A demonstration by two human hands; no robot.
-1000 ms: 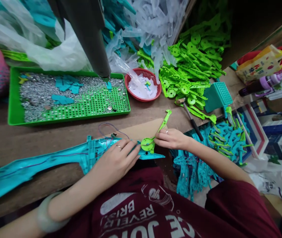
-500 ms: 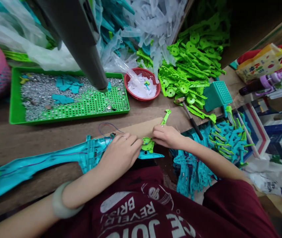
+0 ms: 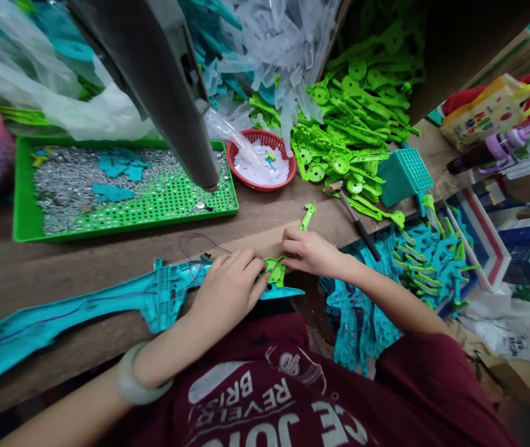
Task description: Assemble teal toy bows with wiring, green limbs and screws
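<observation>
A long blue plastic half shell (image 3: pixel 125 302) with wires inside lies along the table's front edge. My left hand (image 3: pixel 232 282) is closed over its right part, fingers bent down on it. Just right of those fingertips, a green plastic lever (image 3: pixel 274 273) with a round end sits in the shell; its arm (image 3: pixel 308 215) sticks out beyond my right hand. My right hand (image 3: pixel 311 251) is pinched beside the lever, with a thin dark strand running from its fingertips towards my left fingers; what the strand is I cannot tell. A small circuit board (image 3: pixel 205 256) with loose wires lies behind my left hand.
A green tray (image 3: pixel 153 217) of screws and a red basket (image 3: pixel 260 186) of white pieces stand behind. A grey tool column (image 3: pixel 166 93) hangs over the tray. Green levers (image 3: pixel 353 124), a hammer (image 3: pixel 358 220) and a teal basket (image 3: pixel 407 174) lie right; blue parts (image 3: pixel 358 316) are stacked below.
My right hand has shifted slightly, its fingers now pinched higher by the lever. A thin strand now shows between my hands. My left hand stays on the shell.
</observation>
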